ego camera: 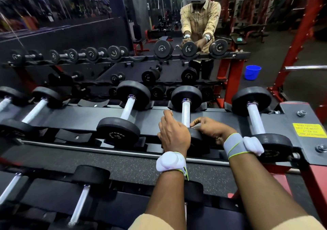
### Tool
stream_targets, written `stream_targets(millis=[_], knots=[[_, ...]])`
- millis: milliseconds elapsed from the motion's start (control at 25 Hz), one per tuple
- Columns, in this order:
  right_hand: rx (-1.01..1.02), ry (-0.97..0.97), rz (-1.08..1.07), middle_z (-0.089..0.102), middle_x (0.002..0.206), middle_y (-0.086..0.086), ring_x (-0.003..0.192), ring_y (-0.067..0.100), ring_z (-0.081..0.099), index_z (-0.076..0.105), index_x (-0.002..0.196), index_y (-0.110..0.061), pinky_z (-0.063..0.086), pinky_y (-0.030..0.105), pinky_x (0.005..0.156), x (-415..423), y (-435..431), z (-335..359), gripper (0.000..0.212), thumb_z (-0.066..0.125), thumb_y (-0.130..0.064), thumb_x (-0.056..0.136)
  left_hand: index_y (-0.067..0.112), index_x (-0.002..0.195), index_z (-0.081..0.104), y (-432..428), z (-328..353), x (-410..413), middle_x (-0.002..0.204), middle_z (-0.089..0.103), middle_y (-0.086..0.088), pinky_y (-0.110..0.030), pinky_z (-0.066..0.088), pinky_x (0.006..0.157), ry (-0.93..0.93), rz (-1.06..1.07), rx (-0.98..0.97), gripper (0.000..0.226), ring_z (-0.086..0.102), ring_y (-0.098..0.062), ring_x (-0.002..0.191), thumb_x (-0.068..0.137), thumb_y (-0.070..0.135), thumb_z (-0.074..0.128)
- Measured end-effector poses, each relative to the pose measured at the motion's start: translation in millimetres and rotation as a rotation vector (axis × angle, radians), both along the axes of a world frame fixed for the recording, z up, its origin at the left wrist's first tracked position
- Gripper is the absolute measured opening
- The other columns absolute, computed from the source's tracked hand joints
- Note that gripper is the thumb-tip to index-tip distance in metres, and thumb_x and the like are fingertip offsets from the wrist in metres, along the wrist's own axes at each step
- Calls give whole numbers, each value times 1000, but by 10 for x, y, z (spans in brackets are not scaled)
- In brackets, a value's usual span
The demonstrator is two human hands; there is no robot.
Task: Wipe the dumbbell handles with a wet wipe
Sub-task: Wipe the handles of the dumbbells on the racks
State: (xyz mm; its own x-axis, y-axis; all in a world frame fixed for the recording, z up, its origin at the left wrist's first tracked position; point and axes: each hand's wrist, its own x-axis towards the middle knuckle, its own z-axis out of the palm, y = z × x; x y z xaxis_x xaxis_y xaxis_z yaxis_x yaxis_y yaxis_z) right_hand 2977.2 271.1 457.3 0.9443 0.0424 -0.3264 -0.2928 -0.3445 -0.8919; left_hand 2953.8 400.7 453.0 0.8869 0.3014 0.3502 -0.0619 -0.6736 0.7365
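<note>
A blue bucket (252, 72) stands on the dark floor (265, 56), near a red rack leg (231, 81). A yellow sticker (308, 130) with black writing is stuck on the right end of the rack (70, 118), between two silver bolts (301, 113). A big mirror (70, 26) covers the wall behind. Far back, a small green thing (239, 39) lies on a dark stand.

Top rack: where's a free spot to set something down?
The empty cradles left of the middle dumbbell. Narrower bare rack between the gripped dumbbell and the right dumbbell. Crowded around left hand and right hand.
</note>
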Motion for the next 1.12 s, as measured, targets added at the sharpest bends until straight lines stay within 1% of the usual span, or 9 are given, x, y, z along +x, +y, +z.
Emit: stream_targets(millis=[120,280,480,600,680,760,840,960,1120], knots=[[-100,-63,-116,52,57,8,45,15,47,57,78,-13,40,19,42,64,-126,111,19,61,4,84,21,112,41,0,10,-10,108,58,-5,-48,44,79,-15,-21,-6,32,50,-29,104,84,6,40],[-44,-164,-483,64,65,15,60,31,64,64,62,-7,60,47,65,388,-47,37,13,67,-18,70,20,111,42,0,9,2,106,59,-7,-50,45,78,-21,-4,10,32,51,-31,103,83,5,40],[-373,-51,-132,42,63,2,59,22,40,45,63,-17,30,26,48,282,224,-2,32,71,-31,77,20,112,42,4,30,-15,107,57,-7,-49,45,78,-17,-5,-12,33,50,-32,104,82,7,41],[-452,-105,-394,64,81,13,79,28,62,67,81,-8,54,31,71,349,97,86,11,69,-17,75,20,112,42,1,29,-16,107,57,-6,-48,45,78,-13,-4,3,33,50,-30,104,83,6,41],[-276,-189,-580,72,83,14,81,30,72,71,79,-10,59,40,81,407,47,77,9,71,-18,76,19,111,43,10,17,-14,106,57,-7,-46,43,76,-31,3,1,32,50,-32,101,82,6,42],[-145,-246,-450,72,69,9,66,27,72,66,67,-13,61,42,70,304,106,124,21,73,-31,78,16,110,43,9,11,2,102,57,-10,-43,38,71,-52,-23,-11,31,53,-36,95,82,5,42],[-271,-256,-216,70,63,1,64,21,68,65,66,-14,57,33,65,237,172,104,31,77,-43,71,14,112,43,6,9,8,100,60,-14,-40,33,69,-55,-37,-27,30,54,-39,91,83,4,42],[-329,-188,-111,66,58,-1,60,18,59,66,61,-14,51,32,65,183,226,142,20,83,-25,64,13,115,41,6,27,-4,98,62,-17,-39,30,67,-33,-19,-12,31,55,-41,88,85,5,41],[-313,-478,-483,63,60,-5,62,16,59,63,65,-16,44,26,62,155,119,237,20,75,-29,74,15,113,41,2,13,5,97,60,-15,-44,38,68,-52,-29,0,30,56,-40,87,85,4,39]])
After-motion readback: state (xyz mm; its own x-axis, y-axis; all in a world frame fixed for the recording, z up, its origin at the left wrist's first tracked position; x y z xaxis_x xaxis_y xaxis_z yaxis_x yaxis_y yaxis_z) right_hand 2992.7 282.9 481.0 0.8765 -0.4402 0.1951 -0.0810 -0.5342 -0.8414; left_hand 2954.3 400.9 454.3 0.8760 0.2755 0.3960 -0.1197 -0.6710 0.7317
